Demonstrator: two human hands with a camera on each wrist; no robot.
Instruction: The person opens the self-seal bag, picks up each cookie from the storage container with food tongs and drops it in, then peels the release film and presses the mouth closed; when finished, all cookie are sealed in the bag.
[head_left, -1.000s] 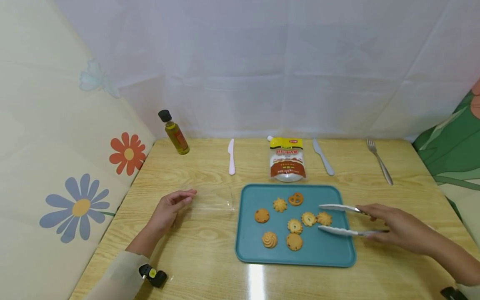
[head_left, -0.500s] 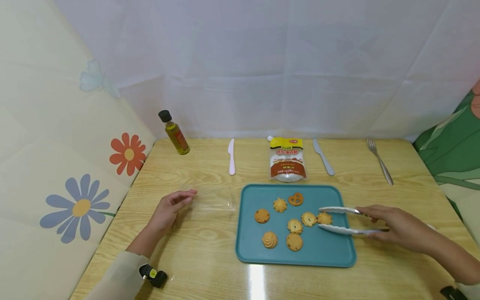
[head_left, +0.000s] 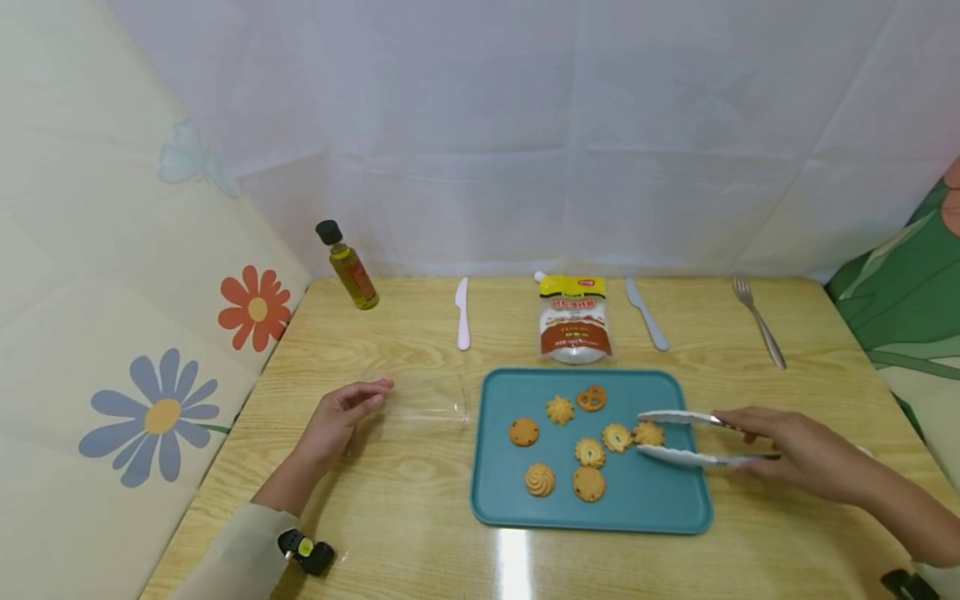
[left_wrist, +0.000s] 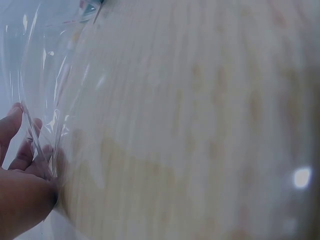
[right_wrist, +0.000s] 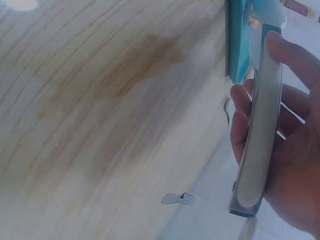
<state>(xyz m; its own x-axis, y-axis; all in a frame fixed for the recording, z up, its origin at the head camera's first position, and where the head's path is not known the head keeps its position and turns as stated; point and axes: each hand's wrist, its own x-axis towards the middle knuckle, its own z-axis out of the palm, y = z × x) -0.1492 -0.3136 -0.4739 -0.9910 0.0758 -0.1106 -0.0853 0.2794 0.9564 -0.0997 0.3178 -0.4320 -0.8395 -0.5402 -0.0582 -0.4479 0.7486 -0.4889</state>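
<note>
My left hand (head_left: 337, 421) grips the near side of a clear plastic bag (head_left: 431, 410), left of the tray. In the left wrist view the see-through film (left_wrist: 50, 75) shows between thumb and fingers. My right hand (head_left: 806, 454) holds metal tongs (head_left: 682, 459), thumb along one handle in the right wrist view. Their spread tips reach over the right part of a teal tray (head_left: 510, 504) and stand either side of a star-shaped cookie (head_left: 649, 435). Next to it lies a round cookie (head_left: 617, 438). Several more cookies and a pretzel (head_left: 592, 398) are on the tray.
Behind the tray stands a yellow, white and brown spouted pouch (head_left: 575, 321). A pink knife (head_left: 462, 315) and a grey knife (head_left: 647, 314) flank it. At the back right lies a fork (head_left: 759, 325); at the back left, an oil bottle (head_left: 352, 271) stands upright.
The tong tips have drawn slightly closer together around the star-shaped cookie. The left hand and the bag have stayed in place.
</note>
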